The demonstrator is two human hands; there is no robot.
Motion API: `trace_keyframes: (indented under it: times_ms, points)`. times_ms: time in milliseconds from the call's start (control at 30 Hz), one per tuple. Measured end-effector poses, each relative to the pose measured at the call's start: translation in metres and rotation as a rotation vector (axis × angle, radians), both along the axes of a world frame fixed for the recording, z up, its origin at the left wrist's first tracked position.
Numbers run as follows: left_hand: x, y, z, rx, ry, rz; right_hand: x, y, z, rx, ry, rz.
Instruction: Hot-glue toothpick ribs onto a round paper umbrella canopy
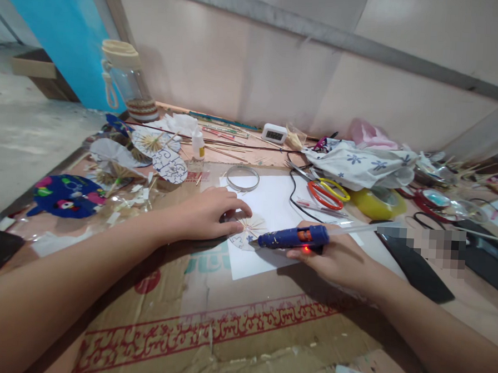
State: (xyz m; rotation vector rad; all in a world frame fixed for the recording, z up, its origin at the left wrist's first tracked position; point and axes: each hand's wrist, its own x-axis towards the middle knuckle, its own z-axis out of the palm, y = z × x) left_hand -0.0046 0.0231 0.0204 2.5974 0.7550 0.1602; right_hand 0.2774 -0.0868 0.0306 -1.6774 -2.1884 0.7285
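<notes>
My right hand (pixel 337 258) is wrapped round a blue hot glue gun (pixel 290 237), whose red light glows and whose clear glue stick juts out at the back. The nozzle points left, at a small round fabric piece (pixel 246 233) with thin sticks fanning out from its middle. My left hand (pixel 214 212) pinches that piece at its upper left edge between thumb and fingers. Under it lies a white paper sheet (pixel 248 267) on flattened cardboard (pixel 200 317). A metal ring (pixel 243 179) rests just beyond my left hand.
Several small fabric parasols (pixel 71 195) lie at the left, near a glass bottle (pixel 131 83) and a glue bottle (pixel 198 145). Scissors (pixel 326 193), a tape roll (pixel 377 201) and flowered cloth (pixel 359 161) are at the right. A digital clock (pixel 274 133) stands by the back wall.
</notes>
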Motion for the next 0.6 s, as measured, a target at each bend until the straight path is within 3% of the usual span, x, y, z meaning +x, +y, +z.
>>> trace_keyframes:
  times_ms: [600]
  points:
    - [-0.0009,0.0005,-0.0014,-0.001,-0.001,0.005,0.0011,-0.0014,0.0005,-0.029,0.001,0.023]
